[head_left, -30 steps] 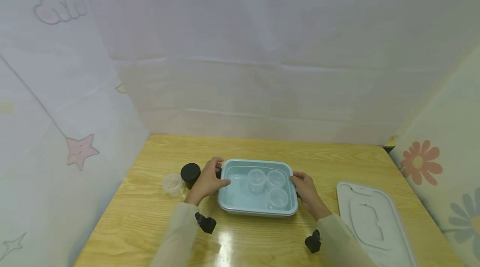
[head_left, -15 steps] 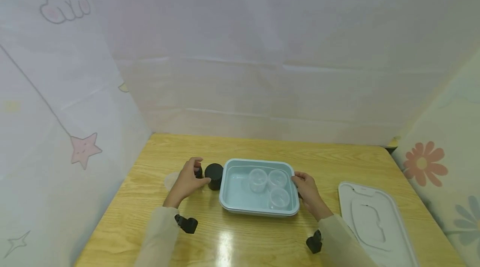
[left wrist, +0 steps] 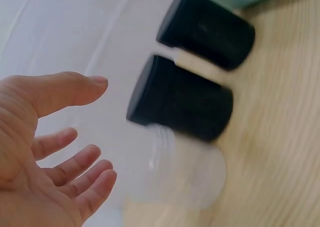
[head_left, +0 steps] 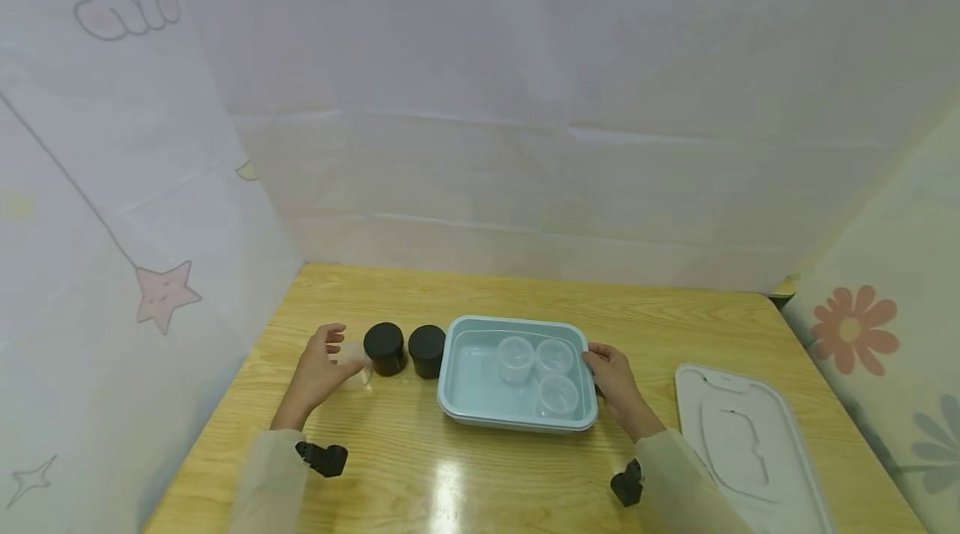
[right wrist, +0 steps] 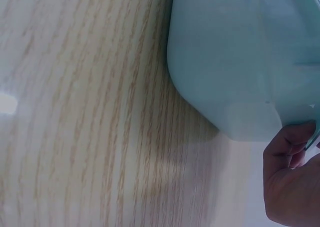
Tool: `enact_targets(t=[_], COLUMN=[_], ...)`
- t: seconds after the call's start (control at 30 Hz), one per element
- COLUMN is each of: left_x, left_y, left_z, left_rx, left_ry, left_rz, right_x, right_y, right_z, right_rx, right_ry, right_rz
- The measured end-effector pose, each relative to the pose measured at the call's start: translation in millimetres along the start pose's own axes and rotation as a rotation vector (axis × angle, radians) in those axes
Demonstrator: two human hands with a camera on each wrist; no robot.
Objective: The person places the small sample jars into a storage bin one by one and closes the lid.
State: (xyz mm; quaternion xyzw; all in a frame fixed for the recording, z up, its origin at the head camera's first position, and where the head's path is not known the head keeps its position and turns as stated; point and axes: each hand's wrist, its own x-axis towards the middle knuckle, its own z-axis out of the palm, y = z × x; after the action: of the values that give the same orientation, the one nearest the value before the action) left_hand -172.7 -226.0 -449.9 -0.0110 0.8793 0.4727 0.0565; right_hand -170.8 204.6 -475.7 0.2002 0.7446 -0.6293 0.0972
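Observation:
My left hand [head_left: 315,371] is spread beside a clear plastic cup [left wrist: 197,179] at the left of the table. In the left wrist view its thumb and fingers stand apart, with a gap to the cup. Two black lidded jars, a nearer black jar [head_left: 386,348] and another black jar [head_left: 427,351], stand between the cup and a light blue plastic tub [head_left: 474,413]. Inside the tub sit three clear cups [head_left: 516,359], grouped toward its right half. My right hand [head_left: 617,380] pinches the tub's right rim between thumb and fingers.
A pale lid [head_left: 738,442] lies flat on the wooden table [head_left: 420,476] at the right. Printed cloth walls [head_left: 525,184] close off the back and both sides. The table's far edge meets the back cloth.
My left hand has moved left, from the tub's left side past both black jars to the clear cup. The jars now show fully. My right hand stays on the tub rim.

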Motion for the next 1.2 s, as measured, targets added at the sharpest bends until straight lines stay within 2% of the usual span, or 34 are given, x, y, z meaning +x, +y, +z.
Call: enact_targets(t=[0.17, 0.43, 0.83, 1.2], left_x=[0.5, 4.1, 11.1, 15.9], left_y=[-15.2, -28.7, -43.1, -45.9], left_z=[-7.5, -9.6, 9.7, 13.7], left_rx=[0.019, -0.021, -0.049, -0.011], left_ry=[0.021, 0.011, -0.014, 0.006], left_rz=[-0.04, -0.098, -0.084, -0.079], right_x=[0.2, 0.4, 1.3, 1.7], right_y=[0.3, 1.5, 3.3, 3.2], right_z=[-0.1, -0.1, 0.9, -1.1], right_rx=[0.005, 0.009, 0.008, 0.013], right_ry=[-0.003, 0.002, 0.005, -0.001], right_rz=[0.0, 0.008, 0.009, 0.002])
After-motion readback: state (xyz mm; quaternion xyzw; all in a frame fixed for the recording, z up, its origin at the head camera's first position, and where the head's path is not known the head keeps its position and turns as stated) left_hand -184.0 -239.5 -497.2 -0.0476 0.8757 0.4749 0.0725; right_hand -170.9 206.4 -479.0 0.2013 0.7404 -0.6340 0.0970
